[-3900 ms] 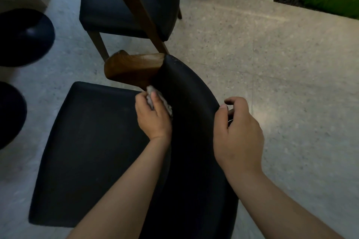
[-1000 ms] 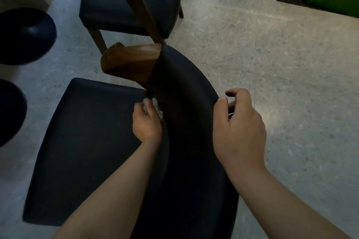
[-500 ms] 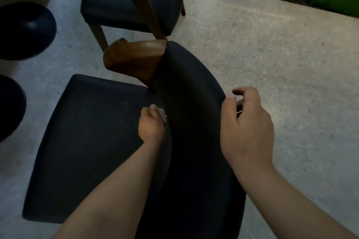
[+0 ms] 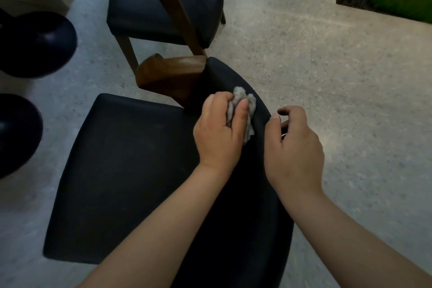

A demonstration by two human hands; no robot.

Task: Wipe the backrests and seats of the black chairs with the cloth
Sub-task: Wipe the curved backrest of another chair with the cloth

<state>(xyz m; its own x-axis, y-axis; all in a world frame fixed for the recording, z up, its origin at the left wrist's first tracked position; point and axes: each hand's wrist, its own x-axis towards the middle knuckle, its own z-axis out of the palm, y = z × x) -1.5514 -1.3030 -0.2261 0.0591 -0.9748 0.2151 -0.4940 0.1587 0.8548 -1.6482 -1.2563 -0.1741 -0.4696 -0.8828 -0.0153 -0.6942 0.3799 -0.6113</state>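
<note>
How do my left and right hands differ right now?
The left hand grips the grey cloth against the backrest; the right hand holds no cloth. Left is on the backrest's seat side, right at its outer edge. Both have curled fingers.

Cloth point(image 4: 251, 105) part-hidden under left hand point(image 4: 219, 133) & right hand point(image 4: 294, 147) fingers point(image 4: 292, 112) curl behind backrest point(image 4: 247, 194), grip unclear

- Nothing readable in this one: no text, label, brand or number anywhere.
- The cloth point(image 4: 243, 103) pinched in the left hand's point(image 4: 219, 133) fingers is plain grey, and the black backrest point(image 4: 252, 206) under them is unmarked too.
</note>
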